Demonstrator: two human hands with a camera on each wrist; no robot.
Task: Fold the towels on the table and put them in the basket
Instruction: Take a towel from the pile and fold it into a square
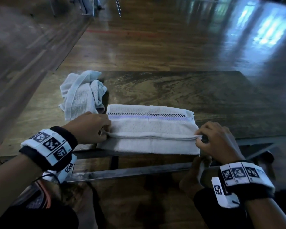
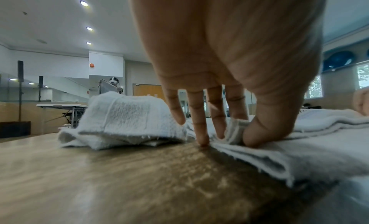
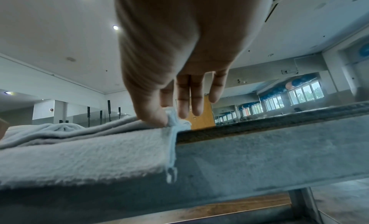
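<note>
The left hand [image 1: 89, 127] pinches the left end of a raised hem between thumb and fingers [image 2: 218, 116], its other fingertips planted down on the cloth and the wood. The right hand [image 1: 216, 140] does the same at the far end, thumb and forefinger nipping the hem corner while the remaining fingers [image 3: 186, 101] hang straight and loose. Both wrists wear dark bands carrying white blocks printed with black square codes.

Between the hands lies the striped towel [image 1: 149, 129], a thick looped terry in off-white, folded into a long flat rectangle with a lilac band and a dark checked line woven along its far side. The pinched hem runs as a taut ridge across its middle. Its near edge sits right at the table's front lip, a frayed thread dangling at the right corner.

Just beyond the left hand a crumpled towel [image 1: 82, 93], paler and thinner, sits in a soft heap, touching the folded one's far left corner. The table [image 1: 188, 90] is dark grained wood on a metal frame; polished plank flooring shines beyond it.
</note>
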